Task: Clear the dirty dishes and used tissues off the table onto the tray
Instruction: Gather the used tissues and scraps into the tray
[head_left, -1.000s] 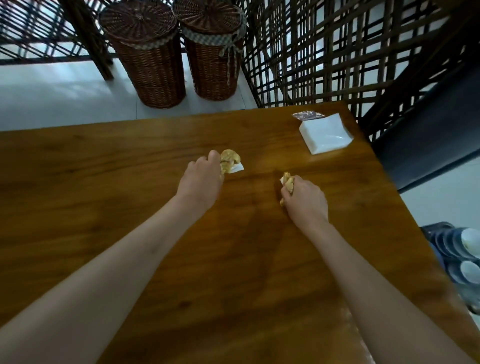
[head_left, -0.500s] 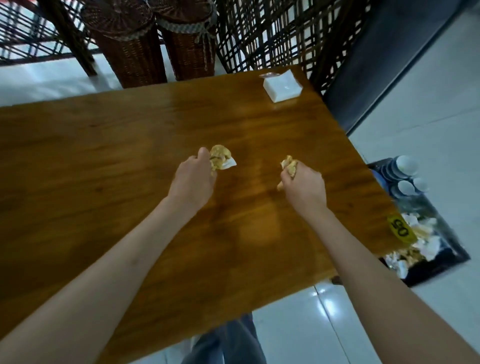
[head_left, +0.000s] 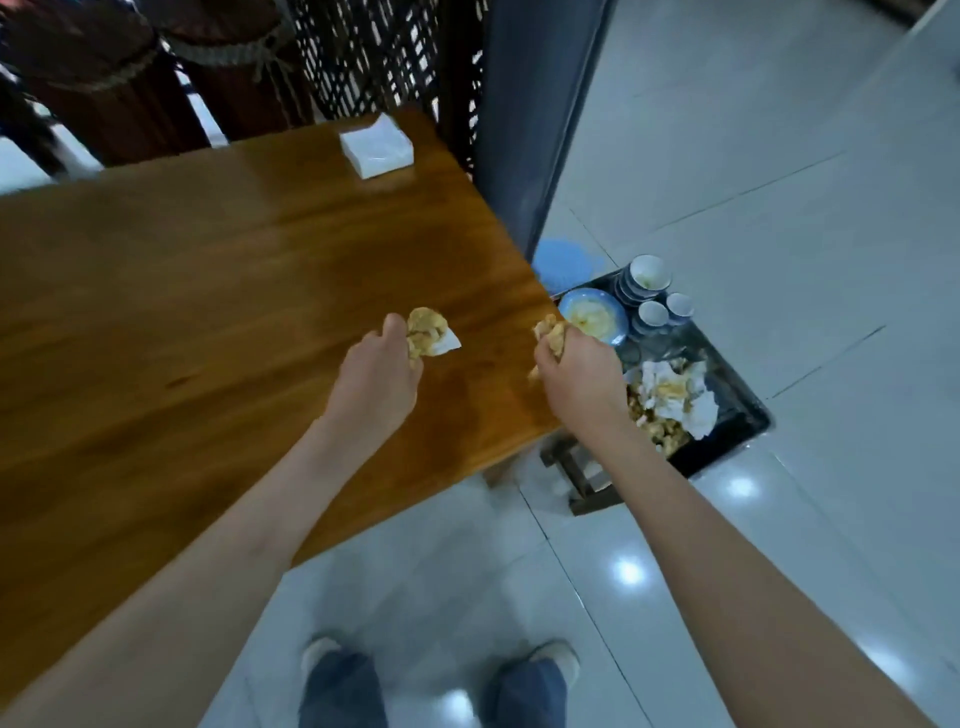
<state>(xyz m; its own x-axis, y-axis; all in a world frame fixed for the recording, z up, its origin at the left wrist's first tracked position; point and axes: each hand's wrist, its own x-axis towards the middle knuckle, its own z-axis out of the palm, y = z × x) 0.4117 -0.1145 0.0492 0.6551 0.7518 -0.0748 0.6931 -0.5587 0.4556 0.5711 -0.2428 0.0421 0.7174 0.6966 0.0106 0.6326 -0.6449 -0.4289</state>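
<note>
wood table (head_left: 208, 291), glossy, only a white napkin stack (head_left: 377, 150) at its far corner. left hand (head_left: 376, 376) grips a stained crumpled tissue (head_left: 427, 332) above the table; right hand (head_left: 582, 379) grips another tissue (head_left: 551, 332) at the table's right edge. black tray (head_left: 737, 410) sits low beside the table, holding bowls (head_left: 644, 278), a plate (head_left: 595, 317) and used tissues (head_left: 670, 397). pale tiled floor (head_left: 779, 208), lattice screen (head_left: 374, 57) behind.

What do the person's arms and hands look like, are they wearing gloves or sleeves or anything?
No gloves and no sleeves. Both arms are bare all the way to the bottom edge of the picture. The left hand and the right hand are bare too, and no ring, watch or bracelet shows on the fingers or wrists. Both forearms look long and slim in this wide-angle view.
</note>
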